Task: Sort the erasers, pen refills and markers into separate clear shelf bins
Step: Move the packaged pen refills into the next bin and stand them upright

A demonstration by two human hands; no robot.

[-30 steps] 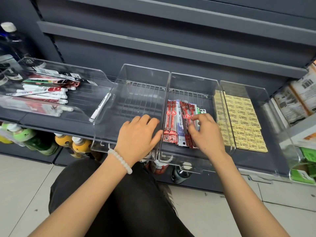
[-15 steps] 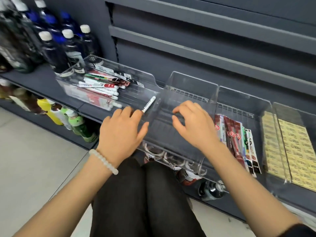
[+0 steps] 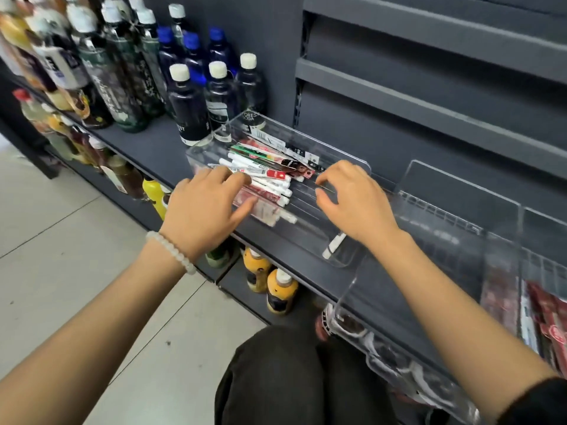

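A clear bin (image 3: 306, 139) on the dark shelf holds a mixed pile of white markers (image 3: 270, 179) and red and green packs (image 3: 270, 157). One white marker (image 3: 334, 245) lies alone at the bin's front right. My left hand (image 3: 208, 210) reaches into the bin with spread fingers touching the markers and packs. My right hand (image 3: 352, 200) hovers over the bare right half of the bin, fingers loosely curled and holding nothing. To the right stands an empty clear bin (image 3: 460, 191). Beyond it, red pen refill packs (image 3: 549, 326) lie in another bin.
Dark and blue drink bottles (image 3: 190, 102) stand on the shelf just left of the mixed bin. More bottles (image 3: 280, 289) sit on the lower shelf. My knees in dark trousers (image 3: 291, 378) are close to the shelf front. Grey shelf rails run above.
My view and both hands have swung left. The right hand left the refill bin, crossed the empty bin and now hangs over the mixed bin; the left hand moved onto the marker pile.
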